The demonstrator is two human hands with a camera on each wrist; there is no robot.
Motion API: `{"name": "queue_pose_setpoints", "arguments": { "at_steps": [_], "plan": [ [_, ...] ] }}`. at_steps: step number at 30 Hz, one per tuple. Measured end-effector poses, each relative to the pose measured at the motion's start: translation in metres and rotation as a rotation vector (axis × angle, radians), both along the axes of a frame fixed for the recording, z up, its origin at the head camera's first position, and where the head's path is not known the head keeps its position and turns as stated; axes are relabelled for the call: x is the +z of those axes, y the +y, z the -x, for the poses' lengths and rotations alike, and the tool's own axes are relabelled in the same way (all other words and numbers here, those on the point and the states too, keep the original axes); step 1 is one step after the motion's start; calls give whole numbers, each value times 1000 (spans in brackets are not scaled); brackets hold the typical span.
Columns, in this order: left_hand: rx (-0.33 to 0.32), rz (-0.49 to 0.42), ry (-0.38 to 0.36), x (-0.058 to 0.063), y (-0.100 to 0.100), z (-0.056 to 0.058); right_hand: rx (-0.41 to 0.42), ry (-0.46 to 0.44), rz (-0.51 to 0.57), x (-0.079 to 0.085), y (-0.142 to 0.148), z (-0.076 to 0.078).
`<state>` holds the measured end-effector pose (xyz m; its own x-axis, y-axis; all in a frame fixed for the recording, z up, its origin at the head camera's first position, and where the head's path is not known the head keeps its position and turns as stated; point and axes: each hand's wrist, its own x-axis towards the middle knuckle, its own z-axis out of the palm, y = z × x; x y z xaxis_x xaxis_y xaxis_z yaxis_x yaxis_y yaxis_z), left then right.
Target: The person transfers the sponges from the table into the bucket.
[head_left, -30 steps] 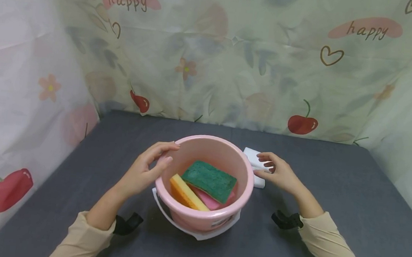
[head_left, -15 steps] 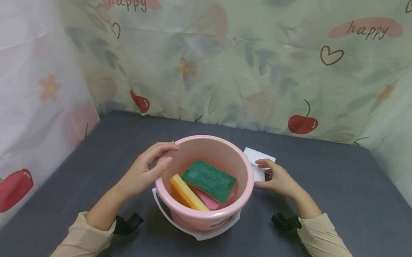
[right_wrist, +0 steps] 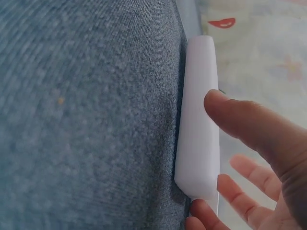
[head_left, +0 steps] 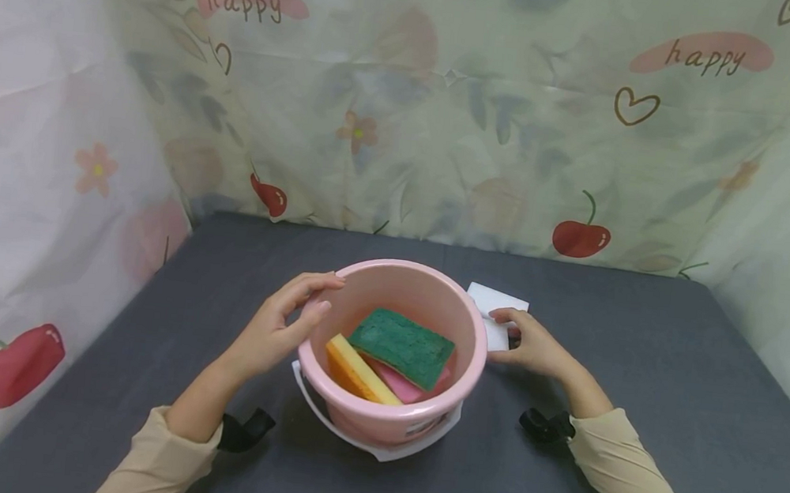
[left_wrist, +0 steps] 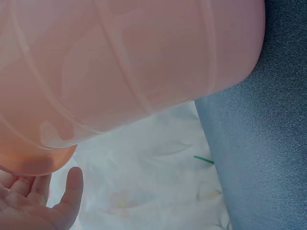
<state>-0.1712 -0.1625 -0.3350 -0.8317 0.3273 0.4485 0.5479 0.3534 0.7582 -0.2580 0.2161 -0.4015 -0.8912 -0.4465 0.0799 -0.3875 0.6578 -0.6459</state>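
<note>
A pink bucket (head_left: 385,428) stands mid-table. Inside it lie a green-topped sponge (head_left: 401,346), a yellow sponge (head_left: 362,370) and a pink sponge (head_left: 404,386). My left hand (head_left: 280,323) is at the bucket's left rim, fingers loosely bent and fingertips overlapping the edge; in the left wrist view the thumb sticks up apart from the wall. Right of the bucket, my right hand (head_left: 536,343) pinches the nearer white block (head_left: 497,336), thumb on its near side, as the right wrist view also shows. Another white block (head_left: 500,298) lies just behind it.
Dark grey cloth (head_left: 609,323) covers the table. The bucket's white handle (head_left: 378,453) hangs down at its front. A printed curtain (head_left: 449,125) closes off the back and both sides.
My right hand has come down and nearer, its thumb dropping to the near side of the nearer white block, with fingers closing on it. The left hand and bucket have not moved.
</note>
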Motion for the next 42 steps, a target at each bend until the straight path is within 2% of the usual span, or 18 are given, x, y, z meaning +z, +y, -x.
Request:
{"name": "queue_pose_setpoints", "arguments": {
  "at_steps": [6,15,22,26,36,42],
  "plan": [
    [-5,-4,2,-1,0,1,5,15,-17,-2,-1,2],
    [2,5,-8,0,-1,0,6,-15,-2,-3,1,3],
    [2,4,-13,0,0,0,-5,47,-35,-3,-2,3],
    [0,4,-9,0,0,0,-6,51,-59,-3,0,3],
    [1,8,0,0,0,0,-29,-1,-107,4,4,-2],
    [2,8,1,1,0,0,-24,24,-82,10,6,-5]
  ]
}}
